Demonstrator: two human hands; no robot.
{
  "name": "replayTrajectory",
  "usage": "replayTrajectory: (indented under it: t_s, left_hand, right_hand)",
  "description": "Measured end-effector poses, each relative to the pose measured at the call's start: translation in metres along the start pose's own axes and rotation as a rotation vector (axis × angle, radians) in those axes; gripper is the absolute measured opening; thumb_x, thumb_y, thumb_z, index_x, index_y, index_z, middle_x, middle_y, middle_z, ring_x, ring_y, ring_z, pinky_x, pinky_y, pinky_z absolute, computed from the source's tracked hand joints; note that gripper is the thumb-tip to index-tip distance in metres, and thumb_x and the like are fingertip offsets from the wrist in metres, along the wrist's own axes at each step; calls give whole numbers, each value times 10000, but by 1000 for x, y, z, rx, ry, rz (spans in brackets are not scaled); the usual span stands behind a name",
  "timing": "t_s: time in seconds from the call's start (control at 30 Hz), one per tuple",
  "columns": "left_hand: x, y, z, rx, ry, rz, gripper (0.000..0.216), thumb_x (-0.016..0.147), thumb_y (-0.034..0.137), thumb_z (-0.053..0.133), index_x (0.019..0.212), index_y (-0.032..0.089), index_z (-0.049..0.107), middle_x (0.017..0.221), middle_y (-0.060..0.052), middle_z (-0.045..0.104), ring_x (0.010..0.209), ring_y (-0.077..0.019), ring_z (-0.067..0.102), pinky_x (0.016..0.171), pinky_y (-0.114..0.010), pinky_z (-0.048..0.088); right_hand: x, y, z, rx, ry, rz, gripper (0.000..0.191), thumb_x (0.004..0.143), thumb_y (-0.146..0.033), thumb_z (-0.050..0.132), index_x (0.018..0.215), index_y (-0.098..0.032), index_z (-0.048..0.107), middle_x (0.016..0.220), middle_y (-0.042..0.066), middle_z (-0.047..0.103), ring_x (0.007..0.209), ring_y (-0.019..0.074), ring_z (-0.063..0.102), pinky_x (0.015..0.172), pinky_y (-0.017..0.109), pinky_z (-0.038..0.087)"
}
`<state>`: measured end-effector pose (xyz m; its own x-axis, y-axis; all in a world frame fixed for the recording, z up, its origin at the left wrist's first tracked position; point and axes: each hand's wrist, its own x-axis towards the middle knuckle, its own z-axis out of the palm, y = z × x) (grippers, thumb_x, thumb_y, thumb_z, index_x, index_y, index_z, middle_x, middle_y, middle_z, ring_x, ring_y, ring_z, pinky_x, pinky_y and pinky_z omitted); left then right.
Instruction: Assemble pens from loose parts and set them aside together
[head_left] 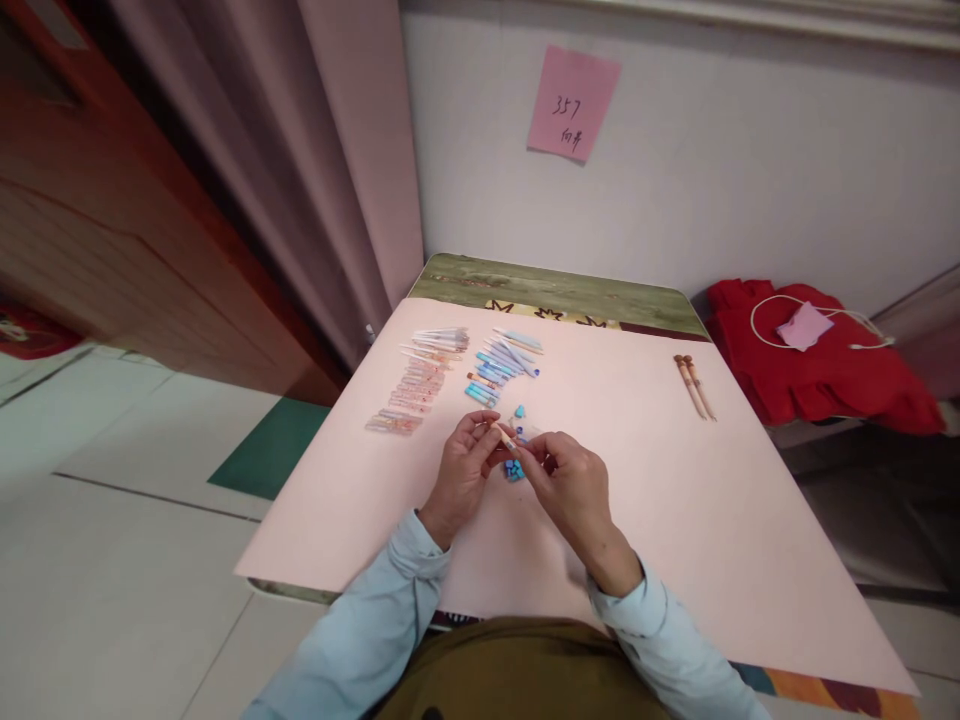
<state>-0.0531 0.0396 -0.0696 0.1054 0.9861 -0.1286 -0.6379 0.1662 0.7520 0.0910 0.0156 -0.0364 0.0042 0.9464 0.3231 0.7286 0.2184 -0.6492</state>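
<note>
My left hand (465,465) and my right hand (566,480) meet at the middle of a pale pink sheet (675,520) that covers the table. Both hands pinch a small thin pen-like piece (507,436) between their fingertips. A few small blue caps (514,470) lie on the sheet right under my fingers. Just beyond my hands lies a row of blue pen parts (499,365). To its left lies a column of orange-pink pen parts (416,385) and clear tubes (442,340).
Two brown sticks (695,386) lie at the sheet's far right. A red cloth (817,375) with a white cable and a pink packet sits to the right of the table. A pink note (572,103) hangs on the wall; a curtain (330,150) hangs at left.
</note>
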Motion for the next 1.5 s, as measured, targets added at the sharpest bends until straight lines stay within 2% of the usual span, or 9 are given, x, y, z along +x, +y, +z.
replayTrajectory:
  t_s: [0.17,0.3,0.57,0.77,0.97,1.07,1.2,1.33,1.5]
  left_hand:
    - [12,15,-11,-315,213,-47,123,860,81,634,977,90,670,842,-72,719,764,-115,705,701,-174,593]
    - [22,27,-21,-481,378,-58,192,922,13,493,989,66,665,835,-72,730,759,-107,719,688,-157,604]
    - [22,23,-24,-454,333,-46,206,926,12,489,956,74,683,855,-70,734,782,-108,722,719,-164,605]
    - [22,20,-27,-403,262,-46,174,909,30,533,961,66,694,861,-82,721,806,-110,715,731,-154,595]
    - [18,18,-23,-378,236,-80,164,881,60,594,1009,89,692,866,-74,718,812,-117,715,724,-160,601]
    - [17,17,-22,-370,240,-86,160,868,74,617,1007,100,692,872,-73,720,818,-121,716,731,-167,602]
    - [16,16,-21,-309,211,-73,125,842,98,661,962,99,696,867,-69,717,809,-116,707,729,-167,596]
    - [13,13,-15,-237,142,-48,139,811,123,708,947,102,688,859,-62,705,806,-118,695,731,-176,587]
    - [9,13,-9,-187,104,-69,236,785,139,744,1004,129,656,867,-54,701,810,-128,690,749,-207,578]
  right_hand:
    - [8,10,-2,178,80,67,286,908,-435,618,745,-207,679,654,-3,648,516,112,531,539,237,397]
    - [8,21,-1,74,60,75,216,893,-392,636,786,-214,695,715,-12,656,534,106,538,560,240,396]
    - [0,7,32,-274,-211,-96,134,923,-268,600,979,-276,722,929,10,685,753,144,639,559,242,330]
    - [13,-1,50,-447,-330,-122,194,956,-261,543,883,-228,720,896,40,674,732,155,629,533,274,305]
    - [17,0,64,-463,-322,-147,247,934,-189,527,764,-189,706,823,71,675,701,165,627,534,276,320]
    - [17,3,58,-315,-207,-119,171,892,-195,549,778,-189,675,830,65,683,688,160,621,561,261,363]
    - [16,6,35,253,-49,105,73,855,-245,561,854,-202,619,718,3,668,597,132,599,583,245,447]
    - [11,-3,19,841,-79,317,164,837,-351,628,886,-201,583,707,-4,669,579,135,632,561,261,523]
    - [1,-13,22,1044,-104,328,240,811,-408,708,888,-208,599,774,0,688,640,137,676,625,288,583]
